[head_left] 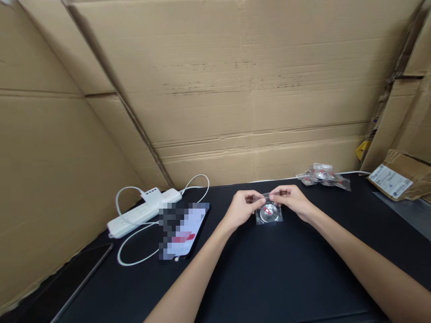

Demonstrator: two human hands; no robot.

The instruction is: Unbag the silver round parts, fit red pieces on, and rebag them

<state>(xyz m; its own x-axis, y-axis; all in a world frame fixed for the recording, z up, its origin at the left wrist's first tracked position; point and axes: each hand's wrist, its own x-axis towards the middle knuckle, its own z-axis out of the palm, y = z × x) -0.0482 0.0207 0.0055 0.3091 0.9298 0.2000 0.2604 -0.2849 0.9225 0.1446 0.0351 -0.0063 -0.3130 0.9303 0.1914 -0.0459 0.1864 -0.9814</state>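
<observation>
A small clear plastic bag (269,218) hangs between my two hands, over the black tabletop. Inside it shows a round, pale, shiny item (270,212) with a red mark at its middle; I cannot tell its kind. My left hand (244,207) pinches the bag's upper left edge between thumb and fingers. On the upper right edge, my right hand (291,199) pinches it the same way, close to the left. Further back on the right lies a pile of similar clear bags (323,175) with round items and red bits in them.
Left of my hands, a phone or tablet (188,233), partly blurred out, lies by a white power strip (144,213) with looping white cables. A dark flat panel (67,278) is at the lower left. Cardboard walls (249,89) enclose the table; a labelled brown package (400,177) sits right.
</observation>
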